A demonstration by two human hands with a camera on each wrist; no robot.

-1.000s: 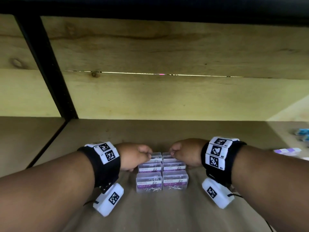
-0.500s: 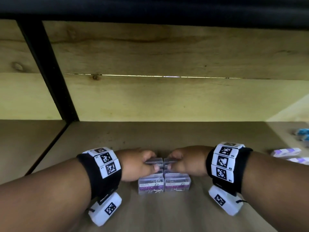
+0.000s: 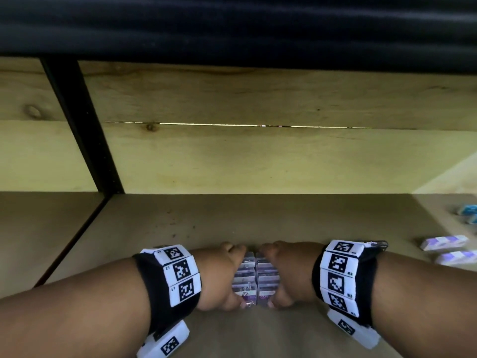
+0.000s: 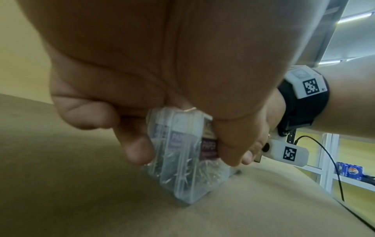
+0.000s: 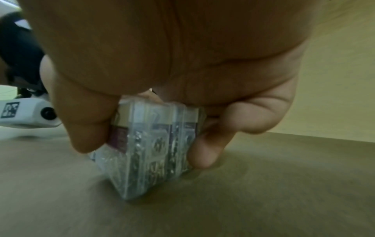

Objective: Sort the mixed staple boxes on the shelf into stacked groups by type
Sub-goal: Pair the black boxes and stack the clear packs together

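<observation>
Two rows of clear paper-clip boxes with purple labels stand side by side on the wooden shelf (image 3: 258,223). My left hand (image 3: 227,277) grips the left row (image 3: 244,277), fingers at its far end and thumb at its near end. In the left wrist view the fingers (image 4: 138,152) and thumb clamp the pack of boxes (image 4: 182,162), which touches the shelf. My right hand (image 3: 284,276) grips the right row (image 3: 265,276) the same way. The right wrist view shows that pack (image 5: 150,149) squeezed between thumb and fingers. The two rows touch.
Two purple-and-white boxes (image 3: 444,242) (image 3: 456,257) lie at the right edge of the shelf, with blue boxes (image 3: 467,210) farther back. A black upright post (image 3: 85,130) stands at the back left. A wooden back panel (image 3: 258,161) closes the shelf.
Both hands have come down from the far ends of the rows and closed round them. The boxes in each row are now pressed together into tight packs.
</observation>
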